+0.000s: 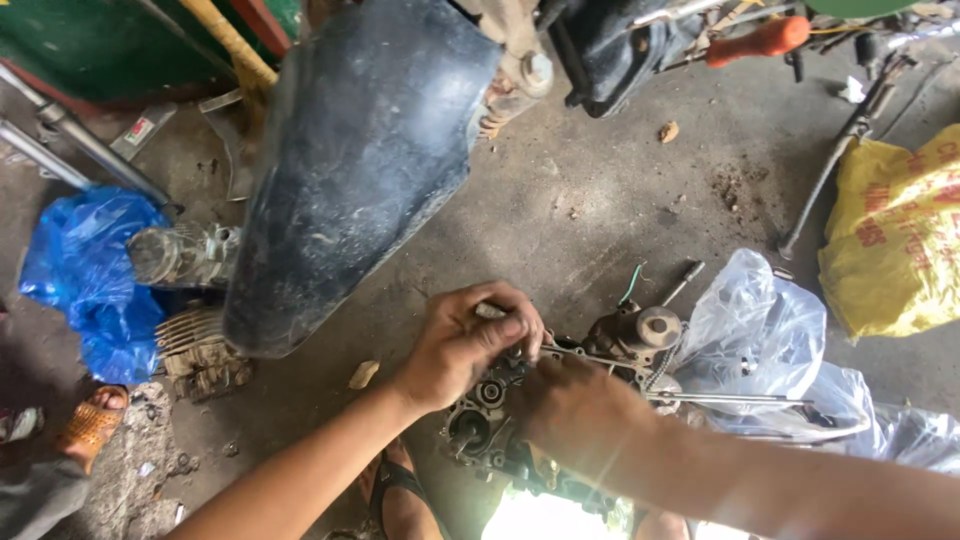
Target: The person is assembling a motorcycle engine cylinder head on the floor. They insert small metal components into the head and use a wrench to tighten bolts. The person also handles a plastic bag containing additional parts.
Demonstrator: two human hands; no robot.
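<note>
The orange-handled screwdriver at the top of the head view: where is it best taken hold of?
Probably by the thick orange handle, from its open right end. The orange-handled screwdriver lies flat, tilted slightly, with its thin shaft running left toward the black housing and other tools; the rounded handle gives the fuller grip. Both hands, left hand and right hand, are busy at the engine part.

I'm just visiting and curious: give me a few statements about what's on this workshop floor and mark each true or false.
1. Both hands, the left hand and the right hand, are on the greasy engine part. True.
2. A blue plastic bag lies at the left. True.
3. The sack at the right edge is green. False: it is yellow.
4. The big dark mudguard lies beneath the hands. False: it stands above and left of them.
5. The clear plastic bag lies right of the engine part. True.
</note>
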